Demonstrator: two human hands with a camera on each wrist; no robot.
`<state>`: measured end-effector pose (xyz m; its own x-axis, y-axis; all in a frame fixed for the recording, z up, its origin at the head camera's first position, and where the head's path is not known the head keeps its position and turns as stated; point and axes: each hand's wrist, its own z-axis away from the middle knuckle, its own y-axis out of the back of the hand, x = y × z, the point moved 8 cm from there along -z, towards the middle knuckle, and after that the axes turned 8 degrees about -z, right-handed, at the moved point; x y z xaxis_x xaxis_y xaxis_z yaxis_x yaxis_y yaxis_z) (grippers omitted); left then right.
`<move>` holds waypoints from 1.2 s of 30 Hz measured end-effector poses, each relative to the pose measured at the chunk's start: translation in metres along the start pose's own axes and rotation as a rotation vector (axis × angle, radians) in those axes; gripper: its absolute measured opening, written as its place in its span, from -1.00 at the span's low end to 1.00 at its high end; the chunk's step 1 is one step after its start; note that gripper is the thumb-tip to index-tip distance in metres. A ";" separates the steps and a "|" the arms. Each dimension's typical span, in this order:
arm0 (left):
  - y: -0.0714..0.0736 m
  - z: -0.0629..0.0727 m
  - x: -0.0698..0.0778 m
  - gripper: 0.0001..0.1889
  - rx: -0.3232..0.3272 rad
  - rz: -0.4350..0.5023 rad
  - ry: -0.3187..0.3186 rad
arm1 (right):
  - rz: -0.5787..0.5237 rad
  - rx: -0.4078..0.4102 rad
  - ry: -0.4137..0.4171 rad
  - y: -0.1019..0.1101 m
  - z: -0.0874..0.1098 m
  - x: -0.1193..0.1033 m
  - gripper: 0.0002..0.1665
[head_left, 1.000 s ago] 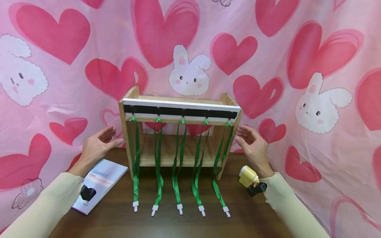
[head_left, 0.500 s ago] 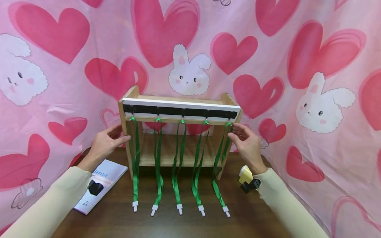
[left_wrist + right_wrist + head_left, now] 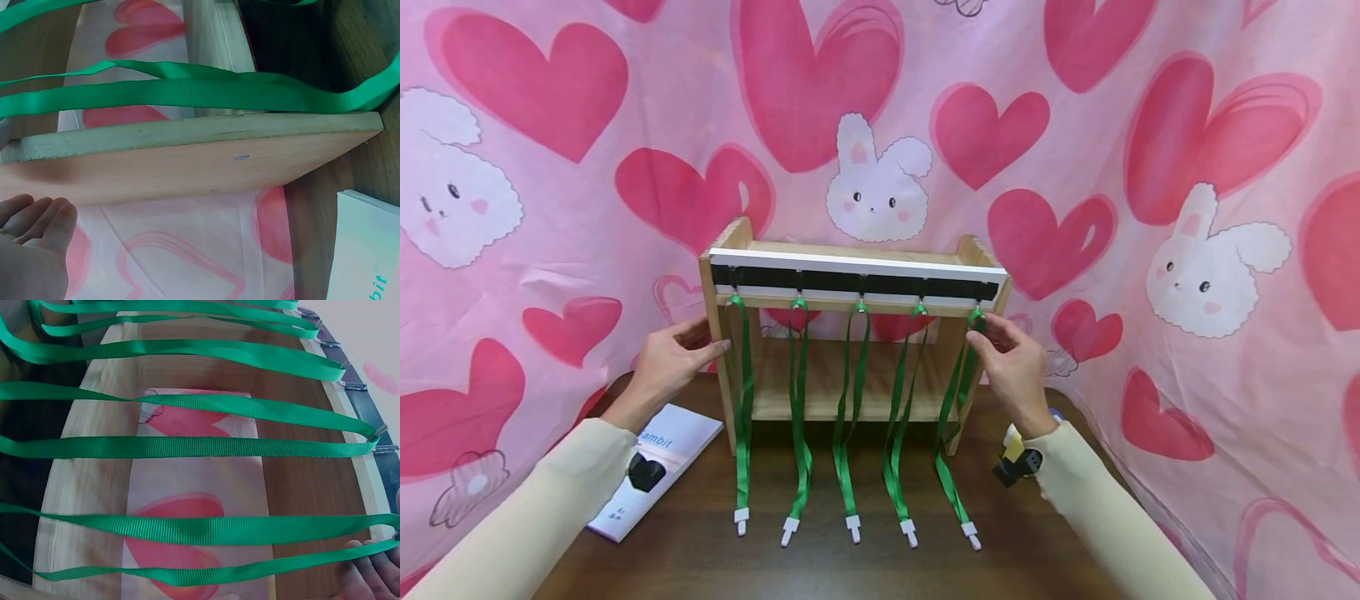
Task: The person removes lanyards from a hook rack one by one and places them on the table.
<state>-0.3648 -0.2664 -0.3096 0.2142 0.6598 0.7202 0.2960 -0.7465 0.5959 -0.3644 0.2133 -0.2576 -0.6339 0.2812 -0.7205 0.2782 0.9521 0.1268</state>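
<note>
Several green lanyards (image 3: 844, 467) with white end clips hang from small hooks along a black strip on a white board (image 3: 857, 260). The board spans the top front of a small wooden shelf (image 3: 842, 375). My right hand (image 3: 1017, 367) is at the rightmost lanyard (image 3: 951, 483), thumb and fingers around its upper loop just below the hook. In the right wrist view, its fingertips (image 3: 372, 569) lie behind the green strap. My left hand (image 3: 664, 367) has its thumb against the front edge of the shelf's left side panel (image 3: 206, 162), with relaxed fingers along the panel's outer side.
A white booklet (image 3: 685, 437) lies on the dark wooden table (image 3: 842, 575) under my left forearm. A yellow-and-white object (image 3: 1013, 442) sits beside my right wrist. A pink cloth (image 3: 880, 50) with hearts and rabbits surrounds the back and sides.
Both hands have moved inward from beside the shelf. The left thumb has reached the left panel's front edge, and the right thumb and fingers have come to the rightmost lanyard's top.
</note>
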 end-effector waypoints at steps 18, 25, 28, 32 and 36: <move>-0.001 -0.004 0.004 -0.34 0.070 -0.013 -0.005 | -0.138 0.018 -0.134 -0.008 -0.011 0.008 -0.66; -0.002 -0.003 0.002 -0.35 0.076 0.001 -0.018 | -0.173 0.056 -0.139 -0.011 -0.012 0.010 -0.74; -0.002 -0.001 0.001 -0.35 0.074 0.003 -0.014 | -0.227 0.076 -0.173 -0.013 -0.012 0.013 -0.76; -0.002 -0.001 0.001 -0.36 0.073 -0.001 -0.021 | -0.327 0.101 -0.216 -0.015 -0.012 0.015 -0.74; -0.001 -0.003 0.004 -0.37 0.079 -0.019 -0.039 | -0.386 0.103 -0.233 -0.016 -0.013 0.015 -0.72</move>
<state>-0.3673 -0.2630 -0.3064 0.2432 0.6778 0.6938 0.3724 -0.7258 0.5785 -0.3876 0.2037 -0.2617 -0.5290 -0.1372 -0.8374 0.1318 0.9616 -0.2408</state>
